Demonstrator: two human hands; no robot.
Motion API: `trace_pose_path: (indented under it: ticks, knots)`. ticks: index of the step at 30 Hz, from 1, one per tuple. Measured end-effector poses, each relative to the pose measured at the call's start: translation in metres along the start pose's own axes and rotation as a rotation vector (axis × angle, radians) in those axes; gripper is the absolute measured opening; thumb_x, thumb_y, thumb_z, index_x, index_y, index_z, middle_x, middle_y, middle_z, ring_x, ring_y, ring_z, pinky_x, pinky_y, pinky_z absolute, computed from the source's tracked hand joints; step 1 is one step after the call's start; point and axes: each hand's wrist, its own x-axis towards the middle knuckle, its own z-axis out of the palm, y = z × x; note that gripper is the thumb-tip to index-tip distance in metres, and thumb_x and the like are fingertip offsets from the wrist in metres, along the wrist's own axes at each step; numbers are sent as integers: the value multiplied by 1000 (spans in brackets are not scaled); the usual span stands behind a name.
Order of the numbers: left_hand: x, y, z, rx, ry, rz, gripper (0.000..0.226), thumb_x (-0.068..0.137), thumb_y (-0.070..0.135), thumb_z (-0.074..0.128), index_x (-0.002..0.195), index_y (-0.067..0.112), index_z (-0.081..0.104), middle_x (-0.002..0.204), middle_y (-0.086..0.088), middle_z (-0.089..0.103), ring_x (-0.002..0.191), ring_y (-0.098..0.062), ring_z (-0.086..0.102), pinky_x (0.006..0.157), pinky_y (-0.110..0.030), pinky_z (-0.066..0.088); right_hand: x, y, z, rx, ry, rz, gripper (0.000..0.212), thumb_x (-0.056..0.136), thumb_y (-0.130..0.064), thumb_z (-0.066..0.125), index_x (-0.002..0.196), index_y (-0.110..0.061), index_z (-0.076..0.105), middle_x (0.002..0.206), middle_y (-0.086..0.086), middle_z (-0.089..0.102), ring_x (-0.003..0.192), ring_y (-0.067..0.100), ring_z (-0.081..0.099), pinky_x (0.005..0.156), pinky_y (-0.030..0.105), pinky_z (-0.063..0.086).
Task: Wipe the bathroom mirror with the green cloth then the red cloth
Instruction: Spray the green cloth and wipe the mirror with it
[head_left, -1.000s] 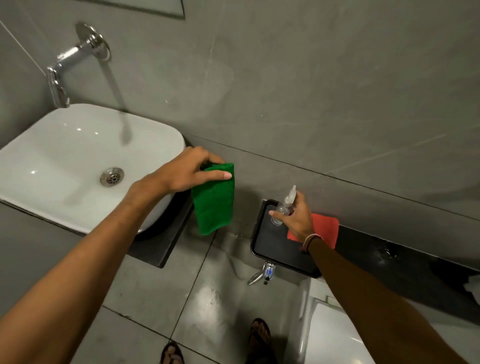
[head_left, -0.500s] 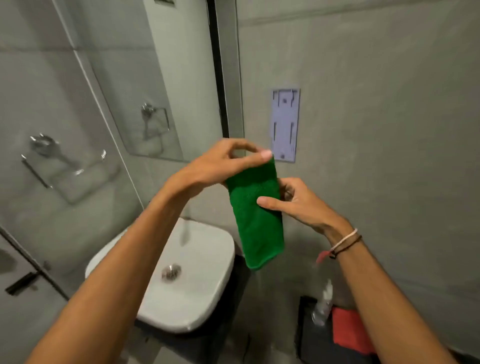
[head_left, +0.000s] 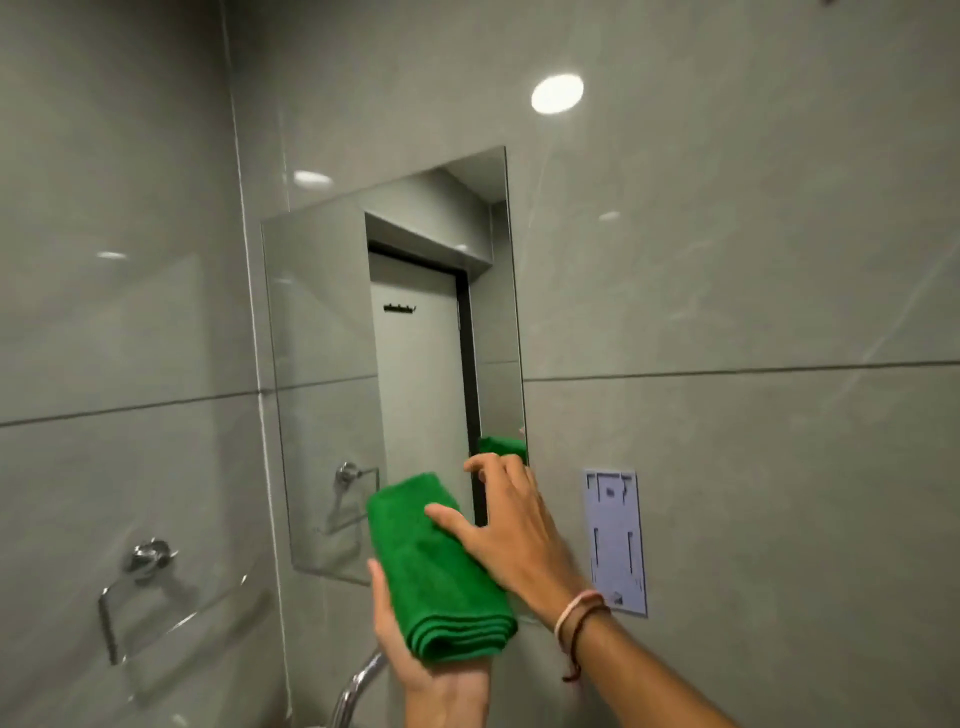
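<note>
A frameless bathroom mirror (head_left: 363, 322) hangs on the grey tiled wall ahead. The folded green cloth (head_left: 441, 577) lies in front of the mirror's lower right corner. My left hand (head_left: 415, 660) supports it from below, palm up. My right hand (head_left: 514, 535) rests flat on top of the cloth, fingers spread, wrist bands showing. A sliver of the cloth's reflection shows in the glass. The red cloth is out of view.
A chrome towel ring with a glass shelf (head_left: 140, 597) is fixed to the left wall. A pale lilac wall bracket (head_left: 615, 540) sits right of the mirror. A chrome tap (head_left: 358, 686) curves up at the bottom edge.
The view has tilted up from the basin to the mirror. The cloth went from hanging in my left fingers to lying folded between both palms, raised to the mirror's lower edge.
</note>
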Motion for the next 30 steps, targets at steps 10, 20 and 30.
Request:
trace_pose_path:
  ticks: [10,20,30]
  knots:
    - [179,28,217,1069,-426,1113,61,110,31,28,163,33,-3,173,10,-4,160,-9,13,131,-42,21,169,14,-123,-784,499,-244,67,105,-35,44,166,-12,25,173,24,18,162,39,19,132,55,17]
    - [285,50,292,1623,-557,1634,57,106,45,20,161,37,17,175,-4,3,162,-23,1,130,-48,5,221,31,-115,-1017,670,-251,69,105,-42,19,168,-18,4,176,21,1,165,35,3,132,57,8]
    - [404,182,184,1481,20,1178,55,107,41,20,161,41,12,175,-3,1,162,-23,-1,131,-50,7,222,31,-110,-1013,799,-310,69,104,-43,21,168,-19,9,175,20,10,164,33,12,130,59,17]
